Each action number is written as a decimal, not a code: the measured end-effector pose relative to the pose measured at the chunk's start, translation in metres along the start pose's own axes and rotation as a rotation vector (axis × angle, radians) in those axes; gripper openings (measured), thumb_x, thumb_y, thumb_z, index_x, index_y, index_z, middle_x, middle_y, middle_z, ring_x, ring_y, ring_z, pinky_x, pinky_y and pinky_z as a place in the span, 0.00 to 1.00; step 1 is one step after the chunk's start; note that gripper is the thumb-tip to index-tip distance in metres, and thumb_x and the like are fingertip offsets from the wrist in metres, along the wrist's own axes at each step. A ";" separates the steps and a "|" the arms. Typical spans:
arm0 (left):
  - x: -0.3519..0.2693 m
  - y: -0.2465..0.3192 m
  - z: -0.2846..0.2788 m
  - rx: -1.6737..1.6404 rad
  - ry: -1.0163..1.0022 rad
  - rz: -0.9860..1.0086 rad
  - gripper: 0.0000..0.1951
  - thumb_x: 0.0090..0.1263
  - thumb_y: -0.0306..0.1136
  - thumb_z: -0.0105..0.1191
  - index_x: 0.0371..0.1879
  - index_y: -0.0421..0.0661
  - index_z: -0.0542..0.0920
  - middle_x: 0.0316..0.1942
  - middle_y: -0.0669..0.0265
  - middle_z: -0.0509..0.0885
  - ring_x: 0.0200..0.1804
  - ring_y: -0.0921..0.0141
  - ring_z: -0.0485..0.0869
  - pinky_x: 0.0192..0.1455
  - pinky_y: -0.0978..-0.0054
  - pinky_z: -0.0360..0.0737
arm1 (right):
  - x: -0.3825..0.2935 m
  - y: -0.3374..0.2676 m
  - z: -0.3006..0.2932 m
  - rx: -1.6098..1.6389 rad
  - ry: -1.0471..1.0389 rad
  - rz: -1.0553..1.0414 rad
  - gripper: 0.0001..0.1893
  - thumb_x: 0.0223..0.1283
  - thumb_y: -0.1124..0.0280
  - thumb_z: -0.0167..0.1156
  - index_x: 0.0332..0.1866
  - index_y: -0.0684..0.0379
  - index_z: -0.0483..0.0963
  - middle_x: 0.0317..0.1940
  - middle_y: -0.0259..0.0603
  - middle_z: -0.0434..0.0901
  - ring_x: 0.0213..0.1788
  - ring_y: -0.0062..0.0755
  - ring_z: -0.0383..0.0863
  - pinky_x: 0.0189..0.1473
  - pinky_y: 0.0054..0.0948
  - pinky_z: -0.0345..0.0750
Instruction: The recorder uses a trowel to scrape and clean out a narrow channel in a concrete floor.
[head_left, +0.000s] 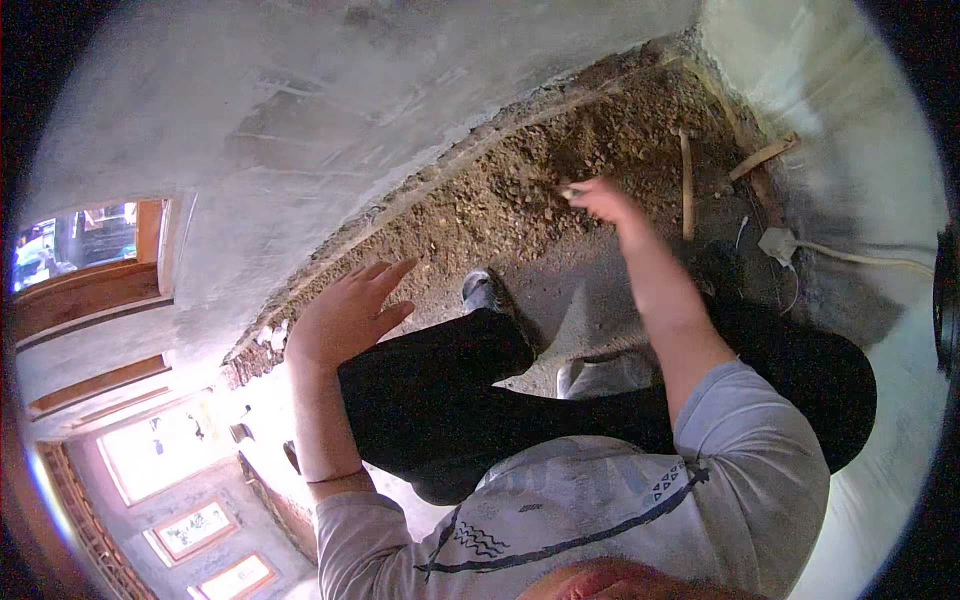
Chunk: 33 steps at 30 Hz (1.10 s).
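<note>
My left hand (349, 311) is held out flat with its fingers apart and nothing in it, in front of the lower edge of a grey plastered wall (315, 112). My right hand (604, 201) reaches over a strip of loose gravel and earth (517, 187) along the foot of that wall. Motion blurs this hand, and a small pale spot shows at its fingertips; whether that is a held pebble I cannot tell. One grey shoe (480, 291) stands at the gravel's near edge, below my bent knee in black trousers (442, 360).
Two wooden sticks (687, 184) (763, 159) lie near the corner on the right. A white power socket block (778, 244) with a pale cable (862, 256) is close to my right side. Wood-framed windows (82, 247) open in the walls at left.
</note>
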<state>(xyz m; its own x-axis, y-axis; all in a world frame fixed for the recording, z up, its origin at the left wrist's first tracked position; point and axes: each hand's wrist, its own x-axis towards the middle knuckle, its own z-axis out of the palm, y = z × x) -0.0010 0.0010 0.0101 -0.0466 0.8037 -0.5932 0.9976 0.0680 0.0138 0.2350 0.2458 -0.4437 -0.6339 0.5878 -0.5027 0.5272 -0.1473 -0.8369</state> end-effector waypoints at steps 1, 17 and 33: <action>0.001 0.002 -0.001 -0.006 -0.003 -0.010 0.31 0.84 0.51 0.56 0.83 0.57 0.70 0.67 0.49 0.84 0.67 0.47 0.85 0.69 0.49 0.82 | 0.009 0.005 0.039 -0.028 0.149 -0.077 0.29 0.71 0.66 0.73 0.77 0.44 0.80 0.44 0.45 0.93 0.38 0.27 0.88 0.42 0.32 0.85; 0.005 0.009 -0.004 -0.010 -0.090 -0.093 0.31 0.85 0.54 0.54 0.83 0.60 0.69 0.73 0.49 0.81 0.68 0.46 0.85 0.71 0.47 0.82 | -0.022 -0.004 -0.006 1.079 -0.148 0.093 0.25 0.76 0.58 0.71 0.74 0.50 0.80 0.26 0.29 0.76 0.16 0.13 0.59 0.17 0.23 0.53; 0.008 0.002 -0.004 0.003 -0.105 -0.062 0.32 0.85 0.53 0.55 0.84 0.59 0.68 0.70 0.50 0.83 0.68 0.47 0.84 0.70 0.49 0.83 | -0.066 -0.033 -0.146 -0.053 -0.004 0.229 0.25 0.74 0.62 0.72 0.74 0.46 0.83 0.19 0.28 0.73 0.18 0.17 0.64 0.21 0.27 0.58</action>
<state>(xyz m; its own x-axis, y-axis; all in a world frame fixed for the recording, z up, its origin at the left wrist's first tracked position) 0.0007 0.0104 0.0089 -0.1023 0.7318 -0.6738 0.9932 0.1134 -0.0276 0.3422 0.3283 -0.3515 -0.4965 0.5406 -0.6791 0.6866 -0.2342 -0.6883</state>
